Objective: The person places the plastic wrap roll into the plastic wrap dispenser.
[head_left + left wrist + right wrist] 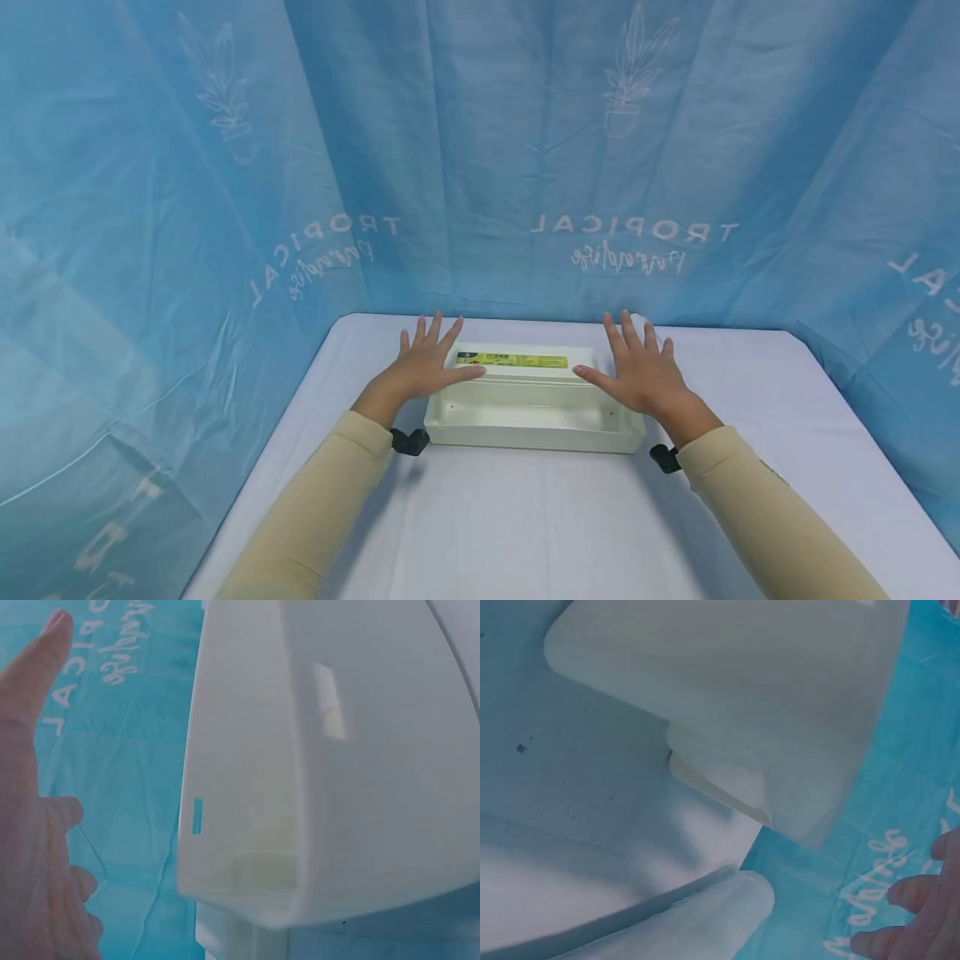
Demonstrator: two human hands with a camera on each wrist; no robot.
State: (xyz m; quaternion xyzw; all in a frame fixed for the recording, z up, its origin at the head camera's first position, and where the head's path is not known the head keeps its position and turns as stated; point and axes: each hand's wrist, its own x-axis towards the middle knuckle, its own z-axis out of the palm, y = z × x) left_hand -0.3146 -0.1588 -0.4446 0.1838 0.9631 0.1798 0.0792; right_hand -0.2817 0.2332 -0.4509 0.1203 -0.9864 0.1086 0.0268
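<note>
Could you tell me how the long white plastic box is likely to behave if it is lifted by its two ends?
The long white plastic box looks rigid, so it probably won't sag. Its smooth walls may be slippery. Low and wide, it seems unlikely to tip.

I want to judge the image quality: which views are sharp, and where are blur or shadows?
Head view: evenly lit and sharp, the white box casting only a soft shadow on the table. Left wrist view: box very close, slightly soft. Right wrist view: box blurred, shaded grey-blue.
</note>
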